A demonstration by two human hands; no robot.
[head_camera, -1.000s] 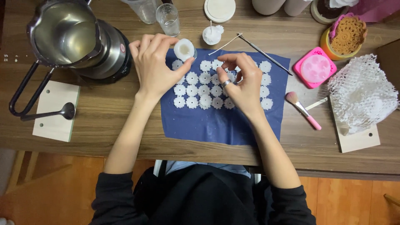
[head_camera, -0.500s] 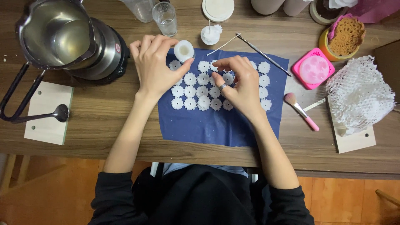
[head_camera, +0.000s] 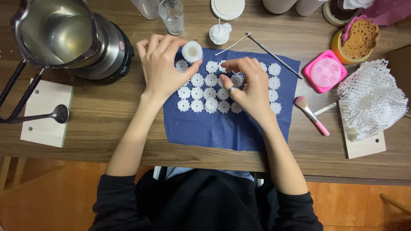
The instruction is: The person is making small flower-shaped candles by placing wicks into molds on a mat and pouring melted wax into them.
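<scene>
Left hand (head_camera: 160, 68) grips small white cup (head_camera: 192, 51); right hand (head_camera: 248, 87) pinches white flower piece (head_camera: 222, 66), mostly hidden, over blue cloth (head_camera: 222, 128).

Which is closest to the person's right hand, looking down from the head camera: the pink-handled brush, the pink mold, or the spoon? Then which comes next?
From the right hand:
1. Pink-handled brush, just to its right on the table.
2. Pink mold, farther right and up.
3. Spoon, far off at the left end on a board.

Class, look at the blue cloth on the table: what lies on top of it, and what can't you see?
On the blue cloth lie rows of small white flower-shaped pieces. The left hand and right hand rest over them, hiding some pieces.
</scene>
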